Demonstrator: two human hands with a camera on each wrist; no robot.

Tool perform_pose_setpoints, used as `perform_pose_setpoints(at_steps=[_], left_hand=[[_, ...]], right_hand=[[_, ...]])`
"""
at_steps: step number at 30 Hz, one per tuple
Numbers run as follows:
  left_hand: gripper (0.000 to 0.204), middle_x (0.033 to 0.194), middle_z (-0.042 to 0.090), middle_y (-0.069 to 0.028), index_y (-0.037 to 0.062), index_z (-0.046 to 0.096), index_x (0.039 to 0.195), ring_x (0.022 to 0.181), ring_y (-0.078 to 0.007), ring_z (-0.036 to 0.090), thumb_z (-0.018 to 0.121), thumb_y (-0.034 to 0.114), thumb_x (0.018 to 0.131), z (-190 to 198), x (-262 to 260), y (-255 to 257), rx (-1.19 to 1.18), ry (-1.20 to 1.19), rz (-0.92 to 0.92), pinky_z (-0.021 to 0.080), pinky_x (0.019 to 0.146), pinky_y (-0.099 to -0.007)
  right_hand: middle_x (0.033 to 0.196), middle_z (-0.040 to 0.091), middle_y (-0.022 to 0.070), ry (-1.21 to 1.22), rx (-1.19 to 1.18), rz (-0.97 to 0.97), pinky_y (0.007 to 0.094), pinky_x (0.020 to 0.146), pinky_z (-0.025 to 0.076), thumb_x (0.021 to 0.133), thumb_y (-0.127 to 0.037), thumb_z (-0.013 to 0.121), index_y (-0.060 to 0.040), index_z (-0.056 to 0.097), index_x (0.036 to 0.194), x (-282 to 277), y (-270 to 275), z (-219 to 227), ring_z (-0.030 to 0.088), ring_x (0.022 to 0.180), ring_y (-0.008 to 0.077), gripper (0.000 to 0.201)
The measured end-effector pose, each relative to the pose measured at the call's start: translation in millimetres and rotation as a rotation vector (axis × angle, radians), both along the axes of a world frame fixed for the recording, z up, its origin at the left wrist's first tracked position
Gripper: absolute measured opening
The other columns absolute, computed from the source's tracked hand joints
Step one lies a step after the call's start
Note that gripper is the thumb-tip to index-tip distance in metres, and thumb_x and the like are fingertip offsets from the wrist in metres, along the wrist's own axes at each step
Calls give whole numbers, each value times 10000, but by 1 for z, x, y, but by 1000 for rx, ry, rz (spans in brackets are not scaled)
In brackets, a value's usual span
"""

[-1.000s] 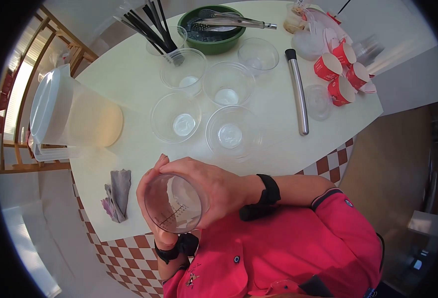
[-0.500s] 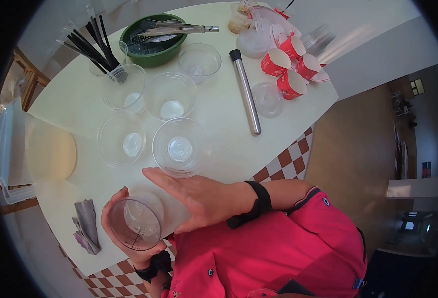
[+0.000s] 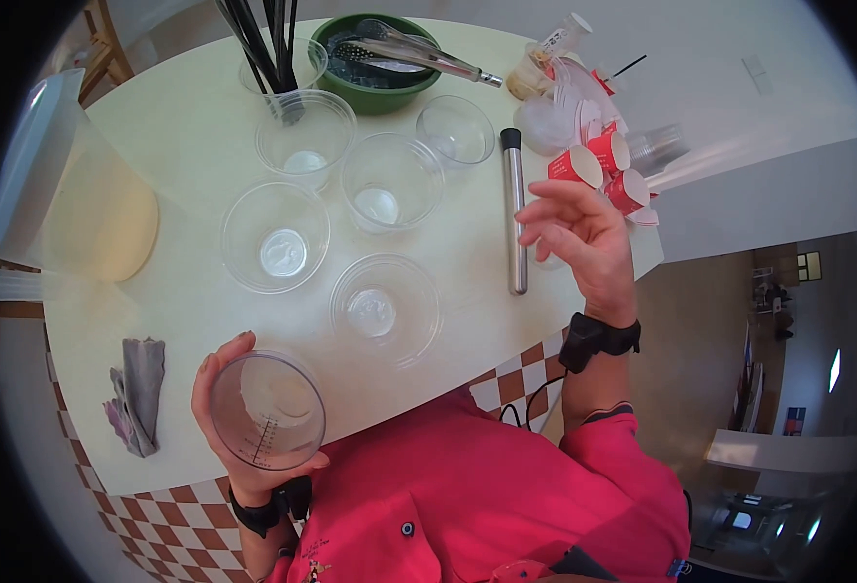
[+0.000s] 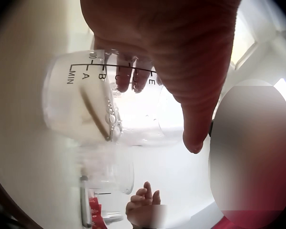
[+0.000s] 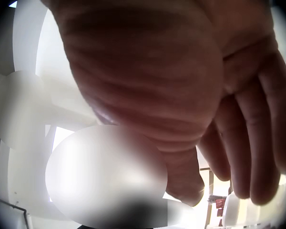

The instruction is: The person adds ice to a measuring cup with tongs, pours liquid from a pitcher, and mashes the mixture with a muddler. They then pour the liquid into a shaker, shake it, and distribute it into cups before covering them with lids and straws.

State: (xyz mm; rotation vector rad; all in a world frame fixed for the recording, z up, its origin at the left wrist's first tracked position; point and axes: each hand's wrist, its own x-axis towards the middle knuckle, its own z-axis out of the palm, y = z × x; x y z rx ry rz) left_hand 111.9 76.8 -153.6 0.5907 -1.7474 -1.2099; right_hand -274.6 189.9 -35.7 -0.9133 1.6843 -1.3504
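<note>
My left hand point(image 3: 252, 476) holds a clear measuring cup point(image 3: 269, 410), its fingers wrapped around one side and the thumb on the other. In the left wrist view, black scale lines with letters run along the cup point(image 4: 90, 105), and cloudy liquid with bubbles fills its lower part. Over the right part of the table my right hand point(image 3: 588, 248) hangs in the air with loosely bent fingers and nothing in it. Beside its fingertips lies a steel muddler point(image 3: 516, 209) with a black end. The right wrist view shows the palm and relaxed fingers point(image 5: 250, 138).
Several clear plastic bowls point(image 3: 378, 180) stand mid-table. Behind them are a green bowl point(image 3: 370, 95) with tongs and a cup of black straws point(image 3: 278, 58). Red paper cups point(image 3: 574, 167) are at the right, a large pitcher point(image 3: 103, 209) and a grey cloth point(image 3: 140, 389) at the left.
My right hand has let go of the measuring cup and moved away to the right, up beside the muddler. The left hand keeps the cup near the table's front edge.
</note>
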Motion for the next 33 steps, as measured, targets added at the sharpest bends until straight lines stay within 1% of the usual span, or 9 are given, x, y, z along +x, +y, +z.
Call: perform_pose_setpoints(at_steps=[3, 7, 13, 16, 19, 25, 28, 30, 33], left_hand=[[1444, 1443, 478, -282, 42, 206, 1569, 1308, -365, 525, 1012, 550, 485, 1, 0, 0, -45, -38, 1, 472, 1053, -476], [1460, 1456, 470, -275, 50, 181, 1579, 1305, -358, 528, 1022, 519, 482, 1, -1, 1, -66, -49, 15, 478, 1053, -473], [1454, 1484, 449, -254, 55, 166, 1584, 1309, -334, 526, 1038, 439, 486, -6, -7, -1, -83, -114, 7, 491, 1050, -443], [1443, 1490, 444, -253, 56, 163, 1586, 1314, -330, 524, 1040, 409, 495, -4, -5, -3, -79, -149, 6, 490, 1059, -436], [1444, 1500, 437, -250, 56, 156, 1590, 1315, -331, 527, 1041, 383, 497, -5, -6, -3, -54, -143, -2, 483, 1073, -439], [1461, 1523, 413, -252, 59, 149, 1598, 1363, -343, 490, 1047, 372, 490, -4, -5, -4, -42, -148, -2, 452, 1108, -453], [1453, 1533, 395, -267, 64, 140, 1602, 1402, -368, 450, 1019, 477, 520, -8, -9, -1, 47, 24, 42, 419, 1134, -485], [1436, 1541, 380, -278, 65, 153, 1602, 1417, -389, 429, 981, 565, 540, -4, 1, -6, -8, 82, 134, 402, 1140, -511], [1355, 1541, 387, -297, 34, 206, 1587, 1438, -423, 403, 891, 683, 614, 21, 23, -11, -225, 98, 372, 363, 1150, -549]], right_hand=[[1353, 620, 159, 537, -90, -142, 375, 966, 533, 808, -183, 853, -25, 518, 1437, 11, -37, -26, 621, 1236, 258, 730], [1470, 511, 172, 534, -117, -199, 435, 1023, 505, 797, -214, 865, -81, 498, 1458, 14, -60, -51, 514, 1365, 304, 768], [1454, 516, 224, 734, -64, -199, 436, 980, 547, 785, -204, 864, -92, 642, 1218, 0, -85, -76, 539, 1344, 340, 499], [1445, 521, 255, 680, -75, -225, 401, 909, 586, 787, -197, 865, -53, 676, 1062, -8, -84, -85, 593, 1287, 321, 363], [1441, 527, 267, 593, -99, -288, 358, 872, 601, 785, -178, 870, -30, 676, 998, -7, -77, -82, 624, 1247, 283, 324], [1508, 453, 268, 382, -320, -311, 342, 913, 596, 829, 17, 799, -10, 641, 1030, -8, -46, -58, 596, 1271, 263, 257], [1539, 412, 270, 309, -361, -230, 335, 962, 570, 829, 117, 739, -18, 630, 1047, 0, -25, -27, 588, 1284, 257, 278], [1536, 432, 266, 303, -425, -120, 428, 1045, 518, 808, 147, 712, -24, 632, 1054, 10, -13, -7, 553, 1328, 316, 309], [1523, 435, 293, 318, -459, 149, 458, 1012, 527, 768, 45, 799, -47, 648, 1007, 31, -3, 18, 530, 1354, 367, 297]])
